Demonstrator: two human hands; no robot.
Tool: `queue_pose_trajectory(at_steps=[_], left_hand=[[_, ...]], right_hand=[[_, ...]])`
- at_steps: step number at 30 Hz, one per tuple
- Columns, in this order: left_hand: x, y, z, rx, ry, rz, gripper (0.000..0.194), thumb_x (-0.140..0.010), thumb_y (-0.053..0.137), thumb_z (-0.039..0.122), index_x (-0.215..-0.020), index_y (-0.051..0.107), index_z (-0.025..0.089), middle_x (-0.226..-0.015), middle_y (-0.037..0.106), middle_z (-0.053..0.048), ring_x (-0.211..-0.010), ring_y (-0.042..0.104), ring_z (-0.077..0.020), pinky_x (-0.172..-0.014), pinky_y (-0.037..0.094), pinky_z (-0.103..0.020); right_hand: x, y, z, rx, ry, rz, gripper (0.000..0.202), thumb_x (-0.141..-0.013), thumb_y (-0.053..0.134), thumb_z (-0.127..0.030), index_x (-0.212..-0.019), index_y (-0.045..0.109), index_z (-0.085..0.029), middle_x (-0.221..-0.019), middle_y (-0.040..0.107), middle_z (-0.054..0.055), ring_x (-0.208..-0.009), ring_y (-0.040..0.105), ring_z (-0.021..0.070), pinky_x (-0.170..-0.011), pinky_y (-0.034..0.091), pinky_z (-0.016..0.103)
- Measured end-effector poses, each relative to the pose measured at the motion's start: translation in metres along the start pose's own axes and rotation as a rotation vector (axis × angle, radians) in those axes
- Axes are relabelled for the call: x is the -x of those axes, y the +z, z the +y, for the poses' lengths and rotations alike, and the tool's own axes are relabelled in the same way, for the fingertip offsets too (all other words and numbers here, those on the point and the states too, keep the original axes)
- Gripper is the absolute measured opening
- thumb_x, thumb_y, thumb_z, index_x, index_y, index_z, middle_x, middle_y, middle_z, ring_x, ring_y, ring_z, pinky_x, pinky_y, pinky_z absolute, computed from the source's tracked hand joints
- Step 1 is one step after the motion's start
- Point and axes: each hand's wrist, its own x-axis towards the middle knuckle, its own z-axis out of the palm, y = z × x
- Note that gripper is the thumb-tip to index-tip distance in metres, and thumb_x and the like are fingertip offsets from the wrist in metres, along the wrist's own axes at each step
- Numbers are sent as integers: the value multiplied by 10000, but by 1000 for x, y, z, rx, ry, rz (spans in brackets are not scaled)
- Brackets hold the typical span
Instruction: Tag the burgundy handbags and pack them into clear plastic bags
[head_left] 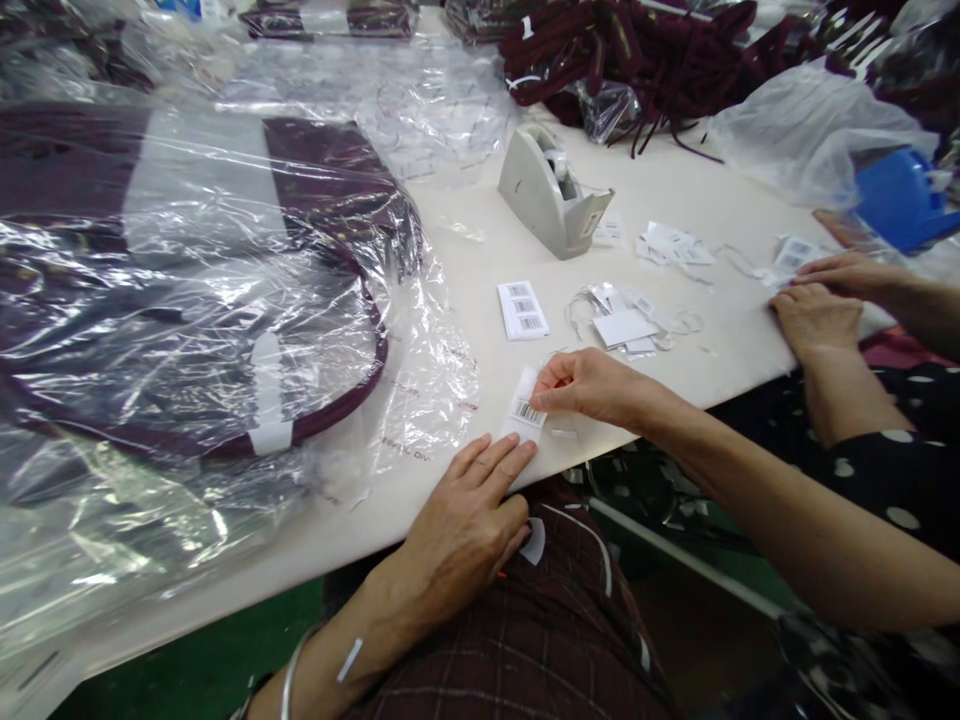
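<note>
My right hand (pixel 592 388) pinches a barcode sticker on a white strip of labels (pixel 525 408) lying at the near edge of the white table (pixel 480 245). My left hand (pixel 469 515) lies flat on the table edge, its fingertips pressing down the near end of that strip. A small stack of barcode labels (pixel 523 309) lies just beyond. To the left, a dark maroon bag in a clear plastic wrapper (pixel 187 300) lies flat on the table.
A grey tape dispenser (pixel 551 195) stands mid-table. Loose white tags with strings (pixel 630 320) lie right of the labels. Another person's hands (pixel 817 300) rest at the right edge by more tags. Maroon straps (pixel 637 55), plastic bags and a blue object (pixel 896 195) sit at the back.
</note>
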Motion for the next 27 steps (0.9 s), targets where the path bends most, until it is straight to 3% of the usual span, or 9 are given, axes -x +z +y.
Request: queue_pose_trajectory(at_steps=[27], left_hand=[[2, 1, 1, 0, 6, -13, 94, -886, 620, 265, -860, 628, 175, -1500, 454, -132, -1412, 378, -302, -1153, 314, -507]], right_hand=[[0, 2, 0, 115, -33, 38, 117, -682, 737, -300, -661, 695, -193, -654, 659, 23, -633, 555, 149, -599, 400, 288]])
